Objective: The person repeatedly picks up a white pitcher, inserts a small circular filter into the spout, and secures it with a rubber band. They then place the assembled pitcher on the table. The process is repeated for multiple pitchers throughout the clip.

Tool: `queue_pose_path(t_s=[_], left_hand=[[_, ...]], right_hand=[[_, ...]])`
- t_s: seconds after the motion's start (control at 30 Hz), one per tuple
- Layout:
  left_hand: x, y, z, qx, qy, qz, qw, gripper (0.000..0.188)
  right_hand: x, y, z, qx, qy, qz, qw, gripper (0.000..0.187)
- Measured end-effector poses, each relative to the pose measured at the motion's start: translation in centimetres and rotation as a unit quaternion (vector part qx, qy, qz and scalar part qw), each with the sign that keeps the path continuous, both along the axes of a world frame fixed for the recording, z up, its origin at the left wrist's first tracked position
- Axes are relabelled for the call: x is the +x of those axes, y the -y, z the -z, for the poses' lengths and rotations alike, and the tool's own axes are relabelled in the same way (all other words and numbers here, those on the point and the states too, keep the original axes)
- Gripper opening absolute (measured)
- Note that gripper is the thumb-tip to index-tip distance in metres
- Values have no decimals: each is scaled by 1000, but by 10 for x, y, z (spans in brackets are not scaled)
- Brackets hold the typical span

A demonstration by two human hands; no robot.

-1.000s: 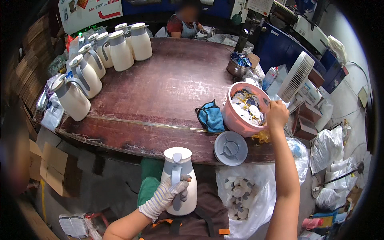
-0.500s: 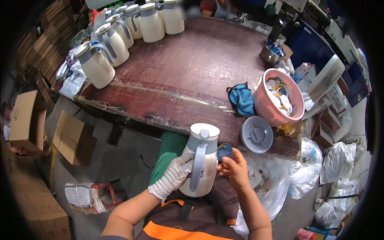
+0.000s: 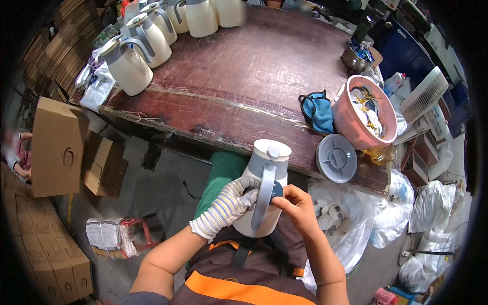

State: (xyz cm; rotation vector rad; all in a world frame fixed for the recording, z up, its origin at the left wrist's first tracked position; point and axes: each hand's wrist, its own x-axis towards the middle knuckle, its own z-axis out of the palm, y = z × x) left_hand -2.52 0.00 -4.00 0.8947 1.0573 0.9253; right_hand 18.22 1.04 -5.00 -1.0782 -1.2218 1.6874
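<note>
Clock read from the cream jug (image 3: 247, 223), upright in front of the body, short of the tabletop (image 3: 223, 71).

Left hand (image 3: 227, 204), gloved: fingers bent around jug's side, close by the handle (image 3: 262, 203); firm hold. Right hand (image 3: 297, 204), bare: fingertips pinched nearly together on a dark round disc (image 3: 277, 189), just right of the handle.

Progress: this jug looks mid-step. Disc brought to the handle but not let go; cannot tell if anything fastens it. Standing jugs (image 3: 129, 71), 10 to 11 o'clock: cannot tell whether any carry discs. More discs with yellow cords in the pink bucket (image 3: 349, 116), 2 o'clock, so supply remains.

Edges: tabletop's front edge runs just behind the jug's top. Grey dish (image 3: 336, 158) sits near that edge at 2, blue cloth (image 3: 320, 114) at 1. Plastic bag (image 3: 358, 226) at 4, close to right forearm. Open room: broad bare tabletop, 11 to 1; floor, 8 to 9, short of the stool (image 3: 145, 236).
</note>
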Motion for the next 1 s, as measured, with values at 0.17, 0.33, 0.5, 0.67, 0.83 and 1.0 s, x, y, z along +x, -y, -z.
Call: queue_pose_path(t_s=[0.17, 0.33, 0.5, 0.67, 0.83, 1.0], left_hand=[[-13, -8, -19, -70, 9, -45, 996, 18], [-9, -15, -23, 18, -3, -143, 990, 18], [-6, -12, -39, 360, -275, -114, 884, 21], [-10, -14, -57, 463, -302, -41, 832, 28], [12, 1, -28, 114, 139, -149, 972, 40], [9, 7, -25, -44, 60, -37, 997, 35]], right_hand=[[20, -11, -1, -104, -338, 71, 933, 16], [15, -19, -15, -119, -405, 37, 906, 17], [-9, -27, -36, 143, -25, 2, 989, 39], [-26, -26, -66, 333, 193, -12, 923, 44], [-29, -41, -57, 400, 232, 55, 885, 26], [-15, -59, -30, 234, 160, 150, 947, 20]])
